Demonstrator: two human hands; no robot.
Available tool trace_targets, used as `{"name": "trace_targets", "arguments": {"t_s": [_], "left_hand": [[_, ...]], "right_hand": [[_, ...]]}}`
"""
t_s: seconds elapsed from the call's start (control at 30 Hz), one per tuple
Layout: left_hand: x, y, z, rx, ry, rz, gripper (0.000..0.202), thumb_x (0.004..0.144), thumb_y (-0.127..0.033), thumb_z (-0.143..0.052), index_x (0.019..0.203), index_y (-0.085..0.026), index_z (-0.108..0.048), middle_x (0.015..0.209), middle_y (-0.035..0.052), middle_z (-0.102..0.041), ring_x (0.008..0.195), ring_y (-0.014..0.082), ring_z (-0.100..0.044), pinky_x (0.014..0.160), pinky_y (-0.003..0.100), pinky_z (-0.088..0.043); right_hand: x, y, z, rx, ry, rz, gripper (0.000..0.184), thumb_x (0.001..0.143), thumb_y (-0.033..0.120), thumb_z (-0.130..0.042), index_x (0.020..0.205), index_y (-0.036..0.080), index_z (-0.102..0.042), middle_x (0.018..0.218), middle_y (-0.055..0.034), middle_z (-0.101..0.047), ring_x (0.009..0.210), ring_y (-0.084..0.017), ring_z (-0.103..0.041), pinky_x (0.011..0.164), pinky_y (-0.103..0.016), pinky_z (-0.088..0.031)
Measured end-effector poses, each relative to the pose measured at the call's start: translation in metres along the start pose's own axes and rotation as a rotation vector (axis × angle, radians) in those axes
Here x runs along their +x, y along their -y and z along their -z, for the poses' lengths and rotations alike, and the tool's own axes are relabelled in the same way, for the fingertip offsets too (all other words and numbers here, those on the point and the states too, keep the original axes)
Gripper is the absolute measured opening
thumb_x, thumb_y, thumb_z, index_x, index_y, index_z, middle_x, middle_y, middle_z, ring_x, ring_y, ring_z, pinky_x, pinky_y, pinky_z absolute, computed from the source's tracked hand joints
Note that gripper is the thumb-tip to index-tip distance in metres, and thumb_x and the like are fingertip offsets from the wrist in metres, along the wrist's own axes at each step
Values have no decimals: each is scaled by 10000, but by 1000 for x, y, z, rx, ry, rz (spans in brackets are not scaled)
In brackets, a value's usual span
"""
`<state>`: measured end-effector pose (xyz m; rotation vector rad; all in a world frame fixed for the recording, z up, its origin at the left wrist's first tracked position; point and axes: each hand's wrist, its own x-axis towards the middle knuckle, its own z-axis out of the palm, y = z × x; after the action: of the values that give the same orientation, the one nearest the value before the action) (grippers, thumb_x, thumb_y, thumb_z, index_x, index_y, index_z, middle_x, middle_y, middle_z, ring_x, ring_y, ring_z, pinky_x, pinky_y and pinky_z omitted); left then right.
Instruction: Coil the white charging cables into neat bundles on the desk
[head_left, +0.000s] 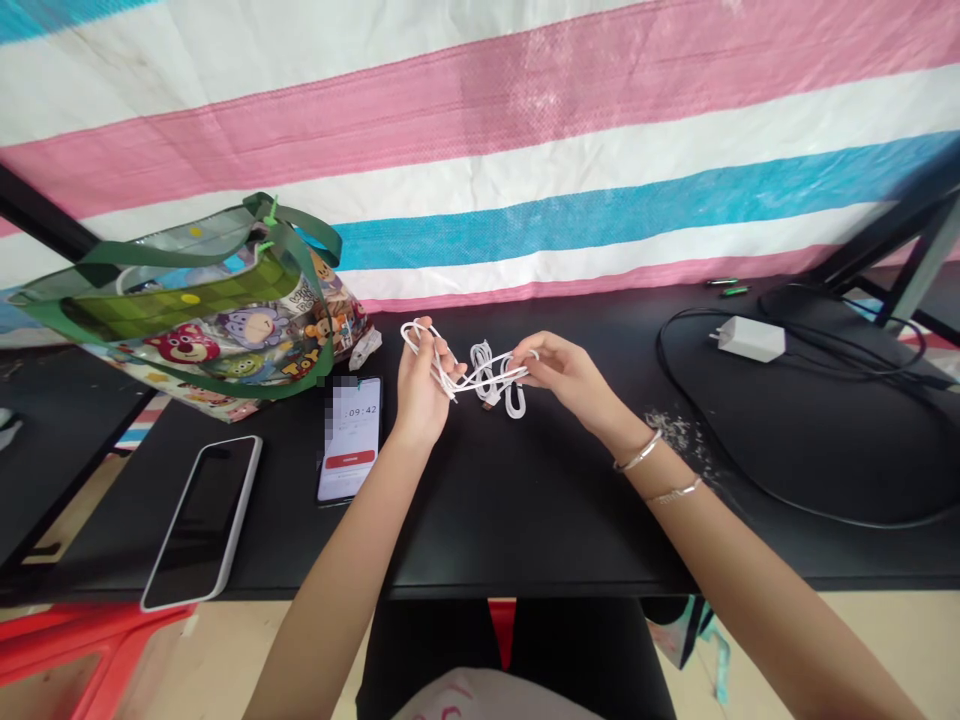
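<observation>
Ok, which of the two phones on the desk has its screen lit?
The phone beside the left hand, showing 09:42 on its screen; the white-edged phone further left is dark.

White cable (480, 372) in loose, tangled loops, pinched up in left hand (420, 388) and drawn across to right hand (562, 375), a small connector (488, 405) and long loops dangling between them over a black desk (525, 520)
</observation>
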<state>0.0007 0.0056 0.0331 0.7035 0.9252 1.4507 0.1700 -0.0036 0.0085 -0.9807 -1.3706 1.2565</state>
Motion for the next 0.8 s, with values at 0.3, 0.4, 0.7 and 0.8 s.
{"name": "trace_targets", "arguments": {"t_s": [0.3,0.4,0.7,0.8], "left_hand": [[-1,-4,-4,-74,-38,59,91,900,-295,-564,936,-243,-629,542,-93,-395,388,5,-369,416,85,-362],[0,-5,-2,-94,-21,52,89,906,-281,-555,895,-233,-629,535,-92,-374,386,4,-359,417,87,-362],[3,-8,2,-120,-47,59,96,897,-305,-564,883,-239,-633,525,-91,-355,384,16,-356,436,103,-388],[5,-6,4,-100,-36,51,91,903,-276,-553,904,-253,-641,524,-91,-354,384,15,-353,441,102,-385]], "right_hand": [[-3,-1,-5,-190,158,91,180,665,165,-526,815,205,-617,829,-16,-619,796,-156,-617,719,-308,-500],[-4,1,-6,-188,216,100,168,671,153,-514,811,212,-587,811,-8,-595,779,-150,-599,744,-317,-494],[-7,10,-7,-364,339,211,98,729,154,-525,786,220,-570,820,-15,-552,769,-154,-541,762,-323,-480],[-7,9,-8,-452,311,299,55,770,176,-537,772,222,-567,817,-22,-557,777,-166,-542,768,-339,-478]]}}
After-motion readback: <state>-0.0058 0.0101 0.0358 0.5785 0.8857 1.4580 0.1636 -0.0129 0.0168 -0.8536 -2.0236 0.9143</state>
